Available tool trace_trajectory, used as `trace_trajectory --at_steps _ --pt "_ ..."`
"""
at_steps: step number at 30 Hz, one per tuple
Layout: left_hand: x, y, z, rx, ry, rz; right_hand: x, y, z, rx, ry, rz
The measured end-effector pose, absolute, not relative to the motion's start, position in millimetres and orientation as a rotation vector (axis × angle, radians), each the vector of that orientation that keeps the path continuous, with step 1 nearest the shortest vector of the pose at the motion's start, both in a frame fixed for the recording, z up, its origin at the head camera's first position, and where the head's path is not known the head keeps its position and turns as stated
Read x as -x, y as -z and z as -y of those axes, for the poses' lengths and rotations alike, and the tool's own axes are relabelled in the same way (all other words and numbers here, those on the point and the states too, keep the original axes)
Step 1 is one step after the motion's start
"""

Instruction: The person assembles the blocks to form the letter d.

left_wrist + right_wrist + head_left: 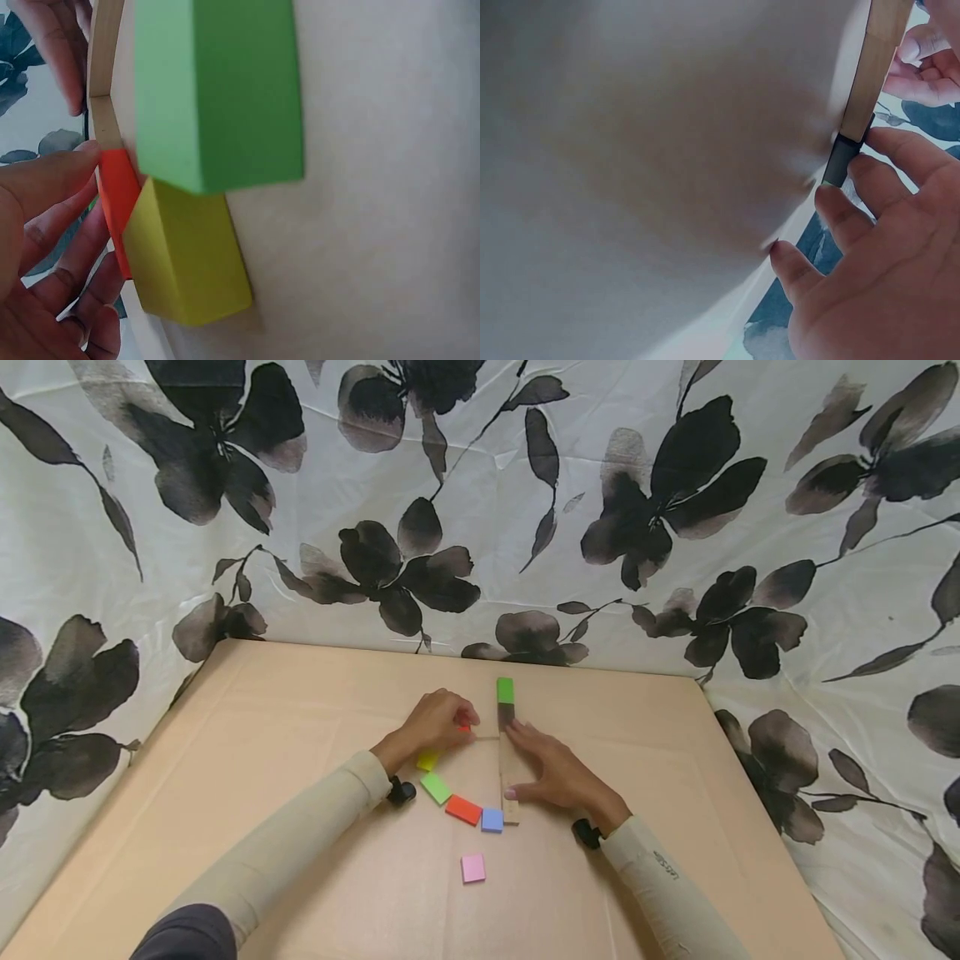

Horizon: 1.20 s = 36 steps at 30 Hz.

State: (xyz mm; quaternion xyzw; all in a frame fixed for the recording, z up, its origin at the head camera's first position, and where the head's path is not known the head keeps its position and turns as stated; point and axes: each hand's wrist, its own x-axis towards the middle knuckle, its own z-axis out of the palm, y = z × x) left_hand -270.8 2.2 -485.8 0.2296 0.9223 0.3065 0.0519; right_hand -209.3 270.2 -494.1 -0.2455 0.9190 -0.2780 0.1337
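Observation:
My left hand [437, 723] holds a red block [117, 206] with its fingertips, at the upper end of a curve of coloured blocks. A yellow block [427, 761] lies just below that hand, followed by a green block [435, 788], another red block [463, 810] and a blue block [492, 820]. Plain wooden blocks [509, 777] form a straight column beside the curve, topped by a dark block [506, 717] and a bright green block [506, 690]. Spread along the column's right side, my right hand [558, 768] touches it with fingertips and thumb.
A pink block [473, 868] lies apart, nearer to me than the curve. All the blocks are on a tan tabletop [300, 710]. Behind the far edge hangs a white cloth [525, 585] with dark flowers.

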Motion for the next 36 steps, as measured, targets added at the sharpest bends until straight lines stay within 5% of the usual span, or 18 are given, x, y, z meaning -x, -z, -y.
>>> trace_trajectory --at_steps 16,36 --pt "268.3 485.6 -8.7 -0.653 -0.899 -2.882 211.4 495.0 -269.5 0.706 0.793 -2.667" --pt "248.0 486.0 -38.6 -1.012 -0.854 -2.813 196.9 491.5 -278.3 0.729 0.816 -2.663"
